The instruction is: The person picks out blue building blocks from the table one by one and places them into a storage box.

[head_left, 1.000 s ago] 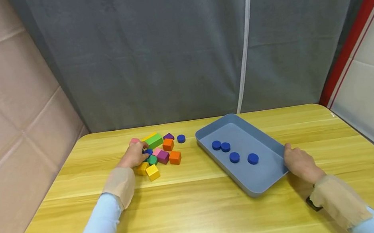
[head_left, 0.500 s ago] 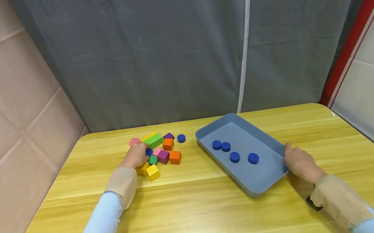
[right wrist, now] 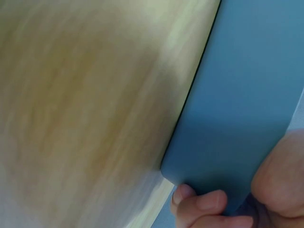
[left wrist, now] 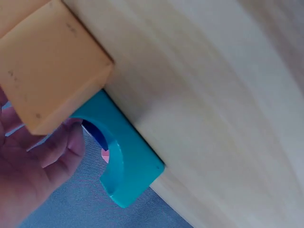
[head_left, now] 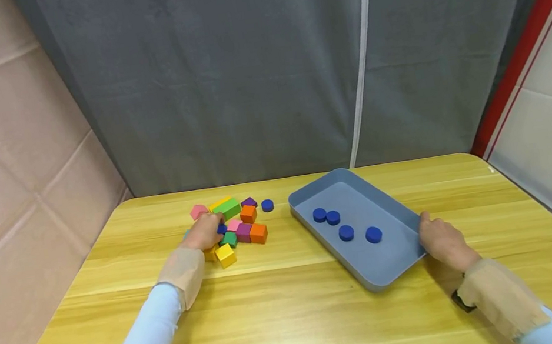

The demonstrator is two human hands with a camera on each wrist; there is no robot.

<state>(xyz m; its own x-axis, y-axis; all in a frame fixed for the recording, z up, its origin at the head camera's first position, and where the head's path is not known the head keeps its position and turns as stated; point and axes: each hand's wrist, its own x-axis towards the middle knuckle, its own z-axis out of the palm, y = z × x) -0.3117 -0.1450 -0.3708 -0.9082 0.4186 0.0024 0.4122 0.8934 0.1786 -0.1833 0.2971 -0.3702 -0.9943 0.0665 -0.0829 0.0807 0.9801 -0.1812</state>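
Note:
My left hand (head_left: 203, 231) reaches into a cluster of coloured blocks, fingers and thumb around a blue block (head_left: 222, 228) that they partly hide. Beside it lie a green block (head_left: 229, 239), a pink block (head_left: 233, 224) and a purple block (head_left: 244, 233). In the left wrist view, a teal arch block (left wrist: 130, 156) and an orange-looking block (left wrist: 57, 66) stand before the fingers. My right hand (head_left: 446, 240) grips the near right end of a grey-blue tray (head_left: 381, 192), thumb and fingers on opposite sides of its wall (right wrist: 228, 118). Several blue discs (head_left: 346, 233) lie in the tray.
Around the cluster are orange blocks (head_left: 258, 234), a yellow block (head_left: 225, 255), a long green block (head_left: 228, 207) and a purple triangular block (head_left: 248, 202). One blue disc (head_left: 267, 205) lies between cluster and tray. A grey curtain (head_left: 220, 85) hangs behind the wooden table (head_left: 277, 326).
My left hand has shifted slightly right and nearer. The blue, green and purple blocks have moved slightly, the purple one now close against an orange block. Right hand and tray stay in place.

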